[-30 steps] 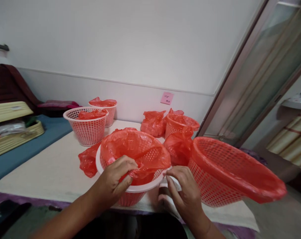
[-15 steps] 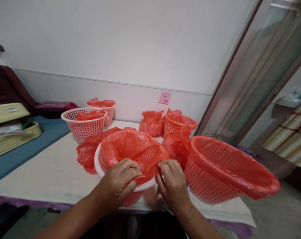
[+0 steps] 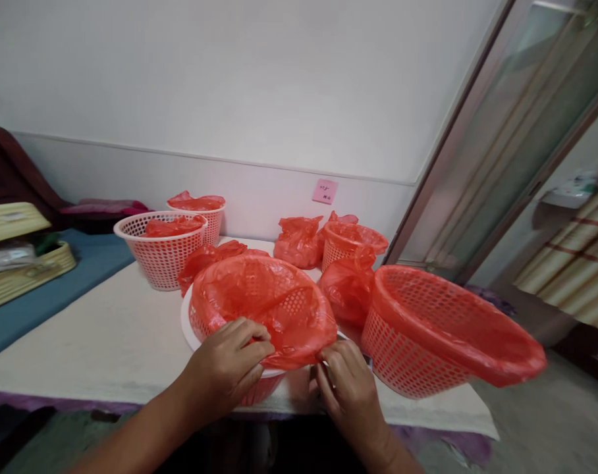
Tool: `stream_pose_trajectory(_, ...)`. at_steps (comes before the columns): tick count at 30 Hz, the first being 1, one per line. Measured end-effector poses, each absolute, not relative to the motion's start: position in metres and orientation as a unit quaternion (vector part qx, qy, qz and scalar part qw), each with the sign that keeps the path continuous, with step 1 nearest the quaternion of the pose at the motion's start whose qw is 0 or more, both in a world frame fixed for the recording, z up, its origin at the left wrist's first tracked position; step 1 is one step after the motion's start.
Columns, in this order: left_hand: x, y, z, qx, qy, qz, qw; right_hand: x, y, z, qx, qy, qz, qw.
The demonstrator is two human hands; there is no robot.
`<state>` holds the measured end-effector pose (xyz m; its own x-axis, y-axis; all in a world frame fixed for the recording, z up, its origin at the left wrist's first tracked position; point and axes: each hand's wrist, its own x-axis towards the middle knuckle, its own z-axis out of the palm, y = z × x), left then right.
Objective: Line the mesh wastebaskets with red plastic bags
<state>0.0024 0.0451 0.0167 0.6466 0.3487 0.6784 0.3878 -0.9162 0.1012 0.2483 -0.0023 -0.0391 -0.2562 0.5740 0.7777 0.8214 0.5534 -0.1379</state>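
Over a white-rimmed mesh basket, set close to the near edge of a surface spread with white cloth, a person handles a red plastic bag with both bare hands. The bag lies spread open in the mouth of the white-rimmed basket, its edge reaching over the basket's right side, while the rim shows bare on the left. The left hand, at the basket's near side, has its fingers curled over the bag's edge and the thumb closed toward them, gripping the plastic. The right hand, at the basket's near right, pinches the same edge between thumb and fingertips.

To the right of the white-rimmed basket stands a larger mesh basket with red plastic folded over its rim. Behind it to the right are a bunched red bag and a smaller lined basket. Two more baskets, one nearer and one farther, stand behind it to the left. On the wall beyond it, a pink note bears handwriting that I cannot read.
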Motion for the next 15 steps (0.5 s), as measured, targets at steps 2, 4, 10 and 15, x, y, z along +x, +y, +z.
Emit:
stream_pose_trajectory(2, 0.001, 0.045, 0.016, -0.907, -0.199, -0.369, 0.047, 0.246, -0.002, -0.043, -0.453, -0.777, -0.124, 0.418)
stream_pose_trajectory(4, -0.002, 0.044, 0.015, -0.906, -0.195, -0.37, 0.064, 0.244, -0.001, -0.045, -0.456, -0.775, -0.101, 0.425)
stream_pose_trajectory(10, -0.022, 0.043, 0.002, -0.896, -0.201, -0.379, 0.11, 0.232, -0.005, -0.044, -0.451, -0.773, -0.048, 0.444)
stream_pose_trajectory(15, -0.037, 0.043, -0.013, -0.896, -0.211, -0.381, 0.09, 0.222, -0.008, -0.05, -0.449, -0.781, -0.035, 0.433)
